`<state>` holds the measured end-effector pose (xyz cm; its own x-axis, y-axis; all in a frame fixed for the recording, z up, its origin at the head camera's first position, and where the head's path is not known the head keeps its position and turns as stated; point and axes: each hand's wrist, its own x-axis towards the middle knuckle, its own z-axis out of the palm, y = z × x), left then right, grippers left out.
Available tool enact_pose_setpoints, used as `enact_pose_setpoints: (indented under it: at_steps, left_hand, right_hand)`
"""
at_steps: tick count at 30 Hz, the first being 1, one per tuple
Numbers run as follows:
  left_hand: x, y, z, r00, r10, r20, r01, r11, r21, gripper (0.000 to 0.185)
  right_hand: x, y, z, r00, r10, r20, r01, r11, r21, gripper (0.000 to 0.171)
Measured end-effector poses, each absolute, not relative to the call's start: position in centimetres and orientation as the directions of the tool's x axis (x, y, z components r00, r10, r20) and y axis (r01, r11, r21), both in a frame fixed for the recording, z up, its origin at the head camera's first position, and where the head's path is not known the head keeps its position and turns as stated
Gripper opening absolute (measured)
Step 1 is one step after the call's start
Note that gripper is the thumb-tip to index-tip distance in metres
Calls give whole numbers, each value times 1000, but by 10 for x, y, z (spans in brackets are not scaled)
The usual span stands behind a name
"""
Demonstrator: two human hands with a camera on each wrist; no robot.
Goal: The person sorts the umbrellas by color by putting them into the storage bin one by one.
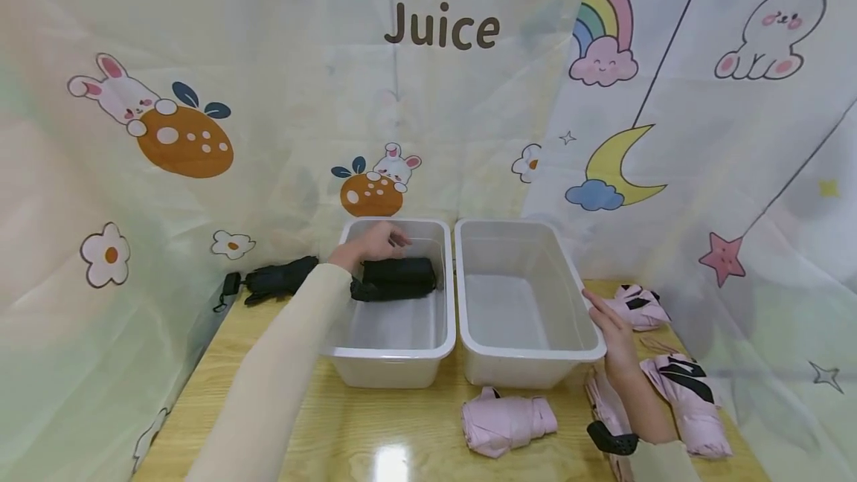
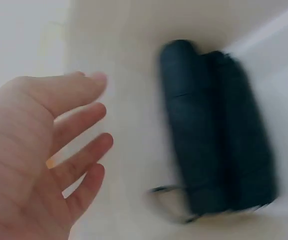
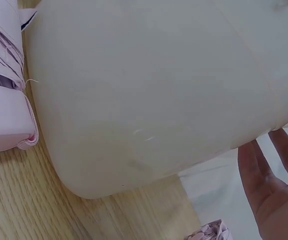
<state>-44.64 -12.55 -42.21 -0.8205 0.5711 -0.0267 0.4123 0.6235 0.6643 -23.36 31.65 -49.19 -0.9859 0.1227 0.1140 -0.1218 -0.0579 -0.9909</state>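
Two rolled black umbrellas (image 1: 400, 278) lie side by side in the left white bin (image 1: 388, 354); a thin strap loop shows at one end in the left wrist view. My left hand (image 1: 383, 241) is over the back of that bin, fingers loosely bent with nothing in them. In the left wrist view the hand (image 2: 44, 145) stands apart from the dark umbrellas (image 2: 213, 130). My right hand (image 1: 614, 333) touches the right rim of the right white bin (image 1: 535, 354) with its fingers extended. Seen from the right wrist, those fingertips are right at the bin's edge.
Another black umbrella (image 1: 277, 280) lies left of the bins. In front of the right bin is a folded pink umbrella (image 1: 506, 422). More pink ones sit around the right forearm, including a pink-and-black umbrella (image 1: 692, 404) and a bundle (image 1: 636, 309) behind. A printed curtain (image 1: 442, 110) hangs behind the wooden table (image 1: 355, 437).
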Motion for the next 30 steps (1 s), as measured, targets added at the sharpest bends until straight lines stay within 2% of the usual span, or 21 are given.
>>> enact_pose_setpoints:
  at_steps: [6, 11, 15, 19, 23, 30]
  left_hand:
    - [-423, -166, -348, -819, 568, 87, 505, 639, 580, 25]
    - [-404, -220, -321, -840, 535, 91, 492, 680, 543, 27]
    - [-389, -273, -328, -881, 471, 41, 421, 742, 522, 30]
    - [-378, -313, -343, -891, 454, 3, 393, 768, 506, 34]
    - [-368, -339, -367, -918, 396, 17, 348, 786, 512, 40]
    - [-352, -366, -418, -960, 279, 13, 230, 766, 600, 40]
  right_hand:
    - [-232, 320, -491, -988, 118, 102, -111, -72, -991, 50]
    - [-233, 322, -491, -985, 132, 108, -122, -105, -987, 47]
    - [-235, 320, -492, -989, 101, 106, -117, -110, -987, 47]
    - [-236, 322, -494, -990, 90, 111, -120, -100, -988, 47]
    - [-235, 323, -494, -988, 88, 131, -139, -95, -986, 48]
    - [-234, 320, -493, -989, 68, 133, -140, -104, -985, 49]
